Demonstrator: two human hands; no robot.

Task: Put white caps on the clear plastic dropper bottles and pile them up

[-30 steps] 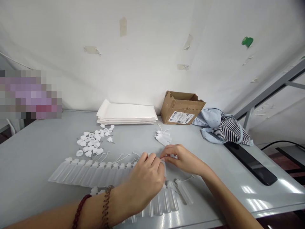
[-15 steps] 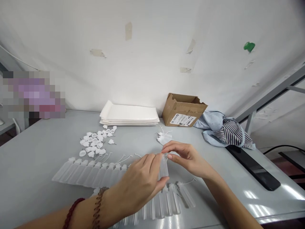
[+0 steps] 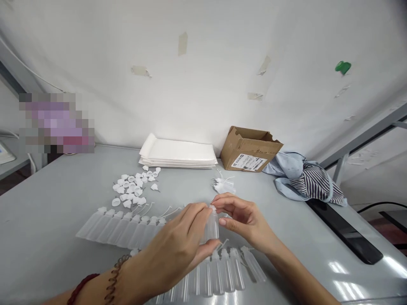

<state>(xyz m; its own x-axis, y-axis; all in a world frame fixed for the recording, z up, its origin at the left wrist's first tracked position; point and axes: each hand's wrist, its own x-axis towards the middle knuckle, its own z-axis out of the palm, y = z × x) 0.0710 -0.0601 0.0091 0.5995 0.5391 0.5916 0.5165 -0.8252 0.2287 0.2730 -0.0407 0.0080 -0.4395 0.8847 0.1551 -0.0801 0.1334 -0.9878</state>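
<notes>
Pinching a bottle (image 3: pixel 212 225) between fingers and thumb just beyond the near row (image 3: pixel 217 275), your left hand (image 3: pixel 178 243) wraps its side, apparently to keep its top clear for your right hand (image 3: pixel 244 216), loosely parted, fingertips at that top, thumb free, gripping nothing visible.

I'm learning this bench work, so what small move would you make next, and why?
I'd probably close the right hand lightly around the top of the bottle: the left hand holds the bottle's body, while the right is open at the top, its thumb and fingers apart.
</notes>
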